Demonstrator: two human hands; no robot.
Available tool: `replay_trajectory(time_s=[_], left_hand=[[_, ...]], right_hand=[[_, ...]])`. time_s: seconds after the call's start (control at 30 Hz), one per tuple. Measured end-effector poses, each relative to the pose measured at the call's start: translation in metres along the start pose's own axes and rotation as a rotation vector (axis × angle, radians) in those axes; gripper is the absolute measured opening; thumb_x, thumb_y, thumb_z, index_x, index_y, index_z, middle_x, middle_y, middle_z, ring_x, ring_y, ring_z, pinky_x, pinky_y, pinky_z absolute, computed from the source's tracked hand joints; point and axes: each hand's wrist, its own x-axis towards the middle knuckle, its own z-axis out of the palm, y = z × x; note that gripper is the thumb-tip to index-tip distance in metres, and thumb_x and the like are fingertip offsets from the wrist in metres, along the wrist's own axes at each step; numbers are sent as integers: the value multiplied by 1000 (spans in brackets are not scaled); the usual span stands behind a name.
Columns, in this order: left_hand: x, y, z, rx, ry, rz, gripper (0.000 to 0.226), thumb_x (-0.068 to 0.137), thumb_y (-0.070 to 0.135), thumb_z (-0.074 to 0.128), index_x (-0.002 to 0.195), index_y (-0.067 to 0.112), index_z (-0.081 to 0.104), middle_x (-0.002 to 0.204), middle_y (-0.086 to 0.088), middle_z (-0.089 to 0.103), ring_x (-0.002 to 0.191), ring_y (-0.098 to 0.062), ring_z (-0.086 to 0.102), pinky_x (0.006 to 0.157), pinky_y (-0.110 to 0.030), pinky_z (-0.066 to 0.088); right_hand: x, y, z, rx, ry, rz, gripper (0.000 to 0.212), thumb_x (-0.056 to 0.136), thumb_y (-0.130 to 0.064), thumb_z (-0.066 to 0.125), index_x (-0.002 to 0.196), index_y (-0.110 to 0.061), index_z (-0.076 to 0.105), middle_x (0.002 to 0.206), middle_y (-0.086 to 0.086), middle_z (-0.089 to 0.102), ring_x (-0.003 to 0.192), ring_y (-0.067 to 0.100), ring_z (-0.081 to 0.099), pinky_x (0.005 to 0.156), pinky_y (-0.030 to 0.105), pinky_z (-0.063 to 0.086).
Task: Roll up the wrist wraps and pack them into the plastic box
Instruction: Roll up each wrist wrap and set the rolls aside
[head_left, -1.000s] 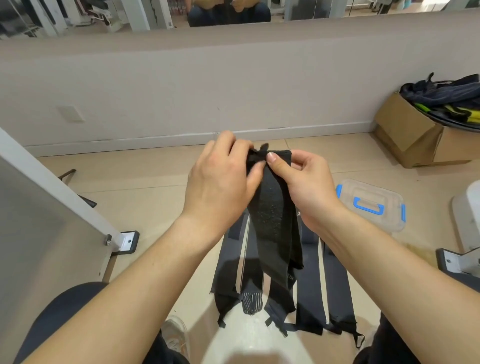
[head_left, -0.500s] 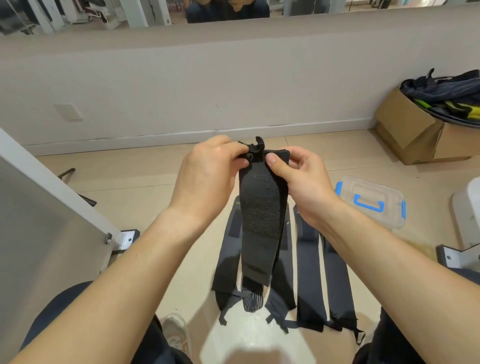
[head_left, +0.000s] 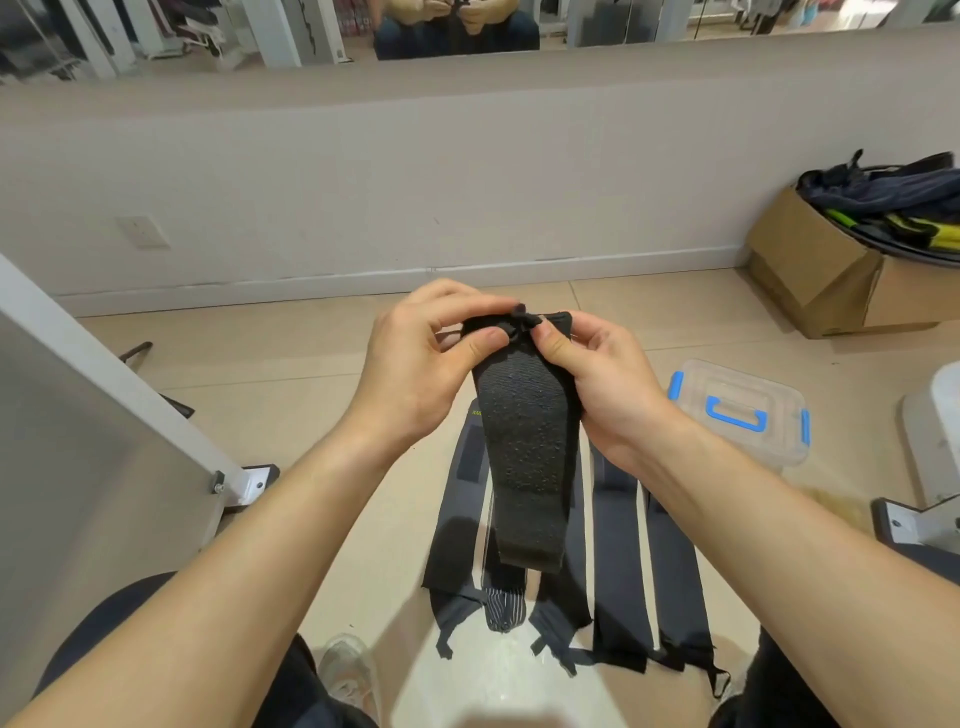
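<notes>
Left hand (head_left: 415, 364) and right hand (head_left: 597, 384) pinch the wrap (head_left: 524, 457) at its top; rolling seems barely begun, needing tight, even turns next.

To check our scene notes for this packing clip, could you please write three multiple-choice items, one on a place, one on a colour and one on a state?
1. Where is the plastic box?
A) on the floor, to the person's right
B) on the person's lap
C) on a shelf

2. What colour is the handle on top of it?
A) red
B) blue
C) green

3. How is the held wrap?
A) rolled tight
B) lying in the box
C) hanging unrolled from both hands

Answers:
1 A, it sits on the floor beyond the right forearm.
2 B, the handle is plainly blue.
3 C, the left hand and right hand pinch its top end and the rest hangs down.
</notes>
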Motion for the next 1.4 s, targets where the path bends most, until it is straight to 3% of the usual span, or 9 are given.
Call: replay_trajectory(time_s=[0.23,0.4,0.53,0.63,0.83,0.93,1.1,1.27,1.4], left_hand=[[-1,-5,7,-25,-12,15,27,85,7,79,93,33,77,106,8,68,101,-4,66,86,-22,52],[3,-7,9,-41,49,-49,25,79,11,84,87,34,78,95,6,74,92,-13,71,79,-41,57],[1,-2,11,-45,69,-111,35,79,11,87,93,38,71,89,7,74,81,-18,71,77,-37,57],[1,1,9,-109,90,-187,47,78,6,86,104,34,58,91,4,73,80,-22,72,79,-32,57],[-4,-4,8,-394,-18,-423,13,93,14,74,104,15,66,96,0,71,86,-10,69,71,-26,56],[-4,-9,8,-275,-77,-381,4,99,16,65,103,16,66,90,1,73,82,-11,70,68,-36,60],[-6,-5,9,-267,3,-312,11,91,9,74,96,19,72,90,0,76,79,-11,70,67,-25,55],[-11,-4,13,-435,-15,-488,15,81,15,81,91,20,72,103,-15,76,87,-23,71,79,-46,55],[-10,-1,12,-655,-73,-591,25,69,14,78,92,12,70,92,-9,76,80,-20,73,67,-31,59]], right_hand=[[-2,-6,2,114,-39,75,21,101,-21,58,101,-8,74,97,15,76,88,26,74,77,34,60],[-1,-6,0,-15,-60,-18,17,88,-27,69,96,-13,76,91,5,77,91,18,73,81,30,57],[0,-3,-1,-134,-35,-94,22,79,-13,79,100,-11,73,88,1,77,85,12,73,75,24,57],[2,-1,-5,-166,-44,-110,19,79,-17,78,98,-15,74,89,1,78,86,13,73,77,27,57],[5,-4,-7,-166,-53,-131,13,84,-12,76,97,-15,73,88,0,77,84,12,72,73,25,56],[6,-3,-9,-181,-48,-120,12,89,-4,73,97,-13,72,88,0,77,83,13,72,72,26,57],[6,-3,-8,-211,-81,-157,13,88,-6,75,98,-15,73,90,-1,76,86,13,71,77,26,56],[6,-15,-13,-385,-152,-216,20,79,-10,81,97,-14,75,90,-5,78,88,9,72,81,23,56],[4,-20,-17,-393,-202,-212,29,71,-17,81,99,-12,75,92,-1,78,89,12,73,82,25,57]])
